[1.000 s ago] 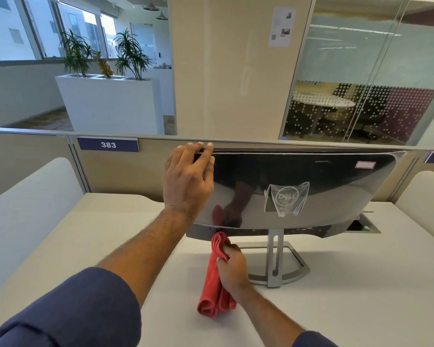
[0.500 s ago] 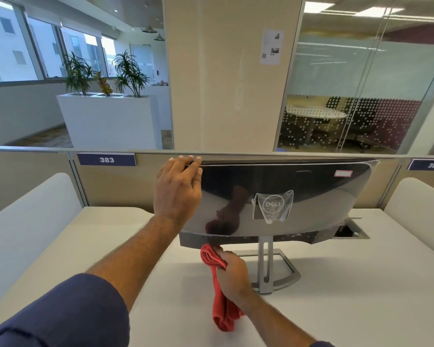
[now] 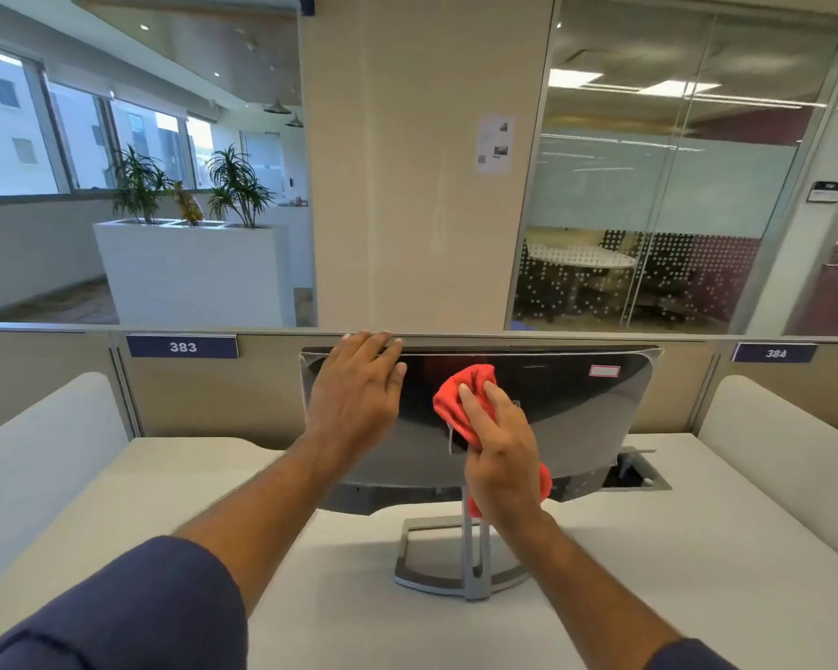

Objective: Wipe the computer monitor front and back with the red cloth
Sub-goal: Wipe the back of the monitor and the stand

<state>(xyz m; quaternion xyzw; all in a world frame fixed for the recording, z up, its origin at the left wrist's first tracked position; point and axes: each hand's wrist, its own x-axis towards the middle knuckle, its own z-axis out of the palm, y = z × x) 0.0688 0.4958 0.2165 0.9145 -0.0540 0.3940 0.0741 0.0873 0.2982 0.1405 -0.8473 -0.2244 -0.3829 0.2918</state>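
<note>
Overhead, plates (image 3: 182,346) "383" and "384".

Just one view here, a wide-angle shot taken from head height and aimed forward and slightly down across the desk (image 3: 697,548). The back of the monitor (image 3: 576,413) is seen close up near the middle, with both forearms reaching in from the bottom edge. Beyond the low partition (image 3: 456,337) the office and a glass-walled room are taken in. Straight lines are bent near the edges.
</note>
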